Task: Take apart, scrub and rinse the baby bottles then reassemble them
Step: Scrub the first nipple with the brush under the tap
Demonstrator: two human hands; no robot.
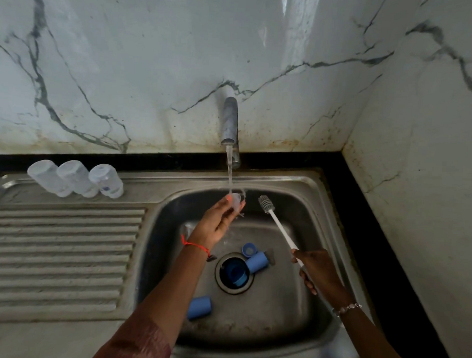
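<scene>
While rinsing, teat [236,201]: pinched by left hand [217,219], back edge of sink [283,181].
Brush [276,223]: gripped by right hand [317,270], head beside teat.

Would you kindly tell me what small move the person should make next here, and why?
Probably turn the clear piece pinched in the left hand under the tap stream, so every side rinses: the water lands on its top, while the right hand holds the brush aside.
</scene>
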